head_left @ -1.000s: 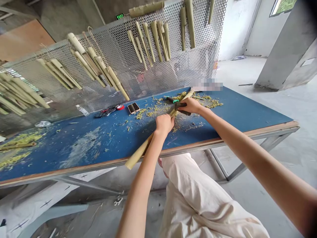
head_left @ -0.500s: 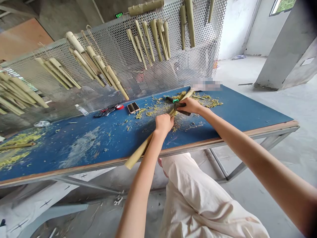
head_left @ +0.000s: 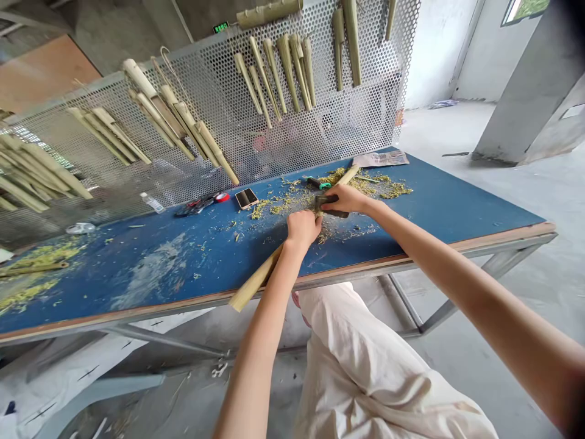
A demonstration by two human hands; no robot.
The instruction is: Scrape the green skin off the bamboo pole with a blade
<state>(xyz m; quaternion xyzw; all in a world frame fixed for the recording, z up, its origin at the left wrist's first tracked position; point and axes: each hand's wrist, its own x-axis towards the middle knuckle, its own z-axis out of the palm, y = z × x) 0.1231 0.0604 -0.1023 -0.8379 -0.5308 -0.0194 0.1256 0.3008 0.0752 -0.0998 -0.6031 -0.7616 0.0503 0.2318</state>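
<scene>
A long pale bamboo stick lies slanted across the blue table, its near end sticking out past the front edge. My left hand is closed round the stick at its middle. Just beyond it, my right hand is closed on a dark-handled tool, which it presses against the stick. Yellow-green shavings lie scattered round both hands.
A green-handled tool, a phone, red tape and dark pliers lie behind my hands. Paper lies at the far right corner. Bamboo pieces hang on the perforated metal panel. More shavings cover the left end.
My right hand with the tool has slid a little nearer along the stick, towards my left hand. The left hand has stayed where it was.
</scene>
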